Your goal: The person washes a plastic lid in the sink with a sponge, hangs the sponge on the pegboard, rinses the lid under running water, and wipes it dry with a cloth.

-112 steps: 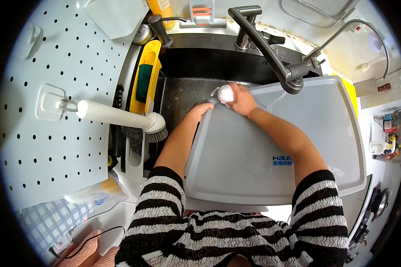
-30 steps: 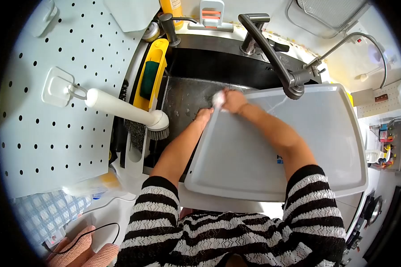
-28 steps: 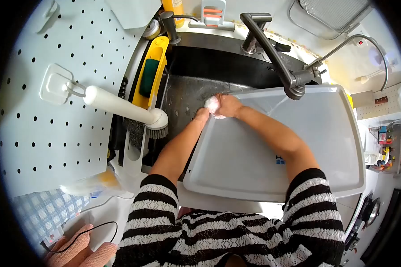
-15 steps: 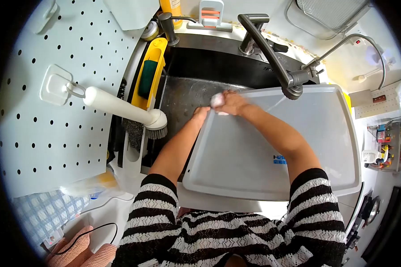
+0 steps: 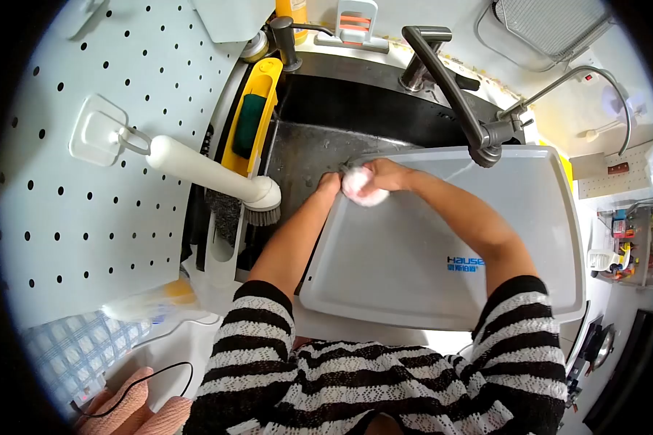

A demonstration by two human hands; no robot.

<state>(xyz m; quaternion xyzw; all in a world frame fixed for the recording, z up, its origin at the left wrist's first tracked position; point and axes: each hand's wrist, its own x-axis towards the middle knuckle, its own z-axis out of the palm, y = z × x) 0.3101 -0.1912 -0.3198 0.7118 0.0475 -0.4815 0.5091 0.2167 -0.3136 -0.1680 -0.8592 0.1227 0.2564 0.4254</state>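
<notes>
A large grey lid-like panel (image 5: 399, 268) with raised edges and blue lettering lies tilted over the dark sink (image 5: 305, 148). My left hand (image 5: 329, 183) grips the panel's upper left corner, its fingers partly hidden behind the edge. Just right of it, my right hand (image 5: 386, 176) is closed on a white, fluffy scrubber (image 5: 363, 188), which touches the panel's surface near that corner. The scrubber is slightly blurred.
The dark faucet (image 5: 457, 94) reaches over the panel's top edge. Left of the sink are a yellow holder (image 5: 268, 76) with a green sponge (image 5: 249, 125) and a white-handled brush (image 5: 203, 171) hanging from a perforated panel (image 5: 87, 217). A soap dispenser (image 5: 286, 43) stands behind.
My right hand and the scrubber have moved back and forth around the panel's upper left corner, now slightly lower on its surface. My left hand stays at the corner. The view has shifted slightly.
</notes>
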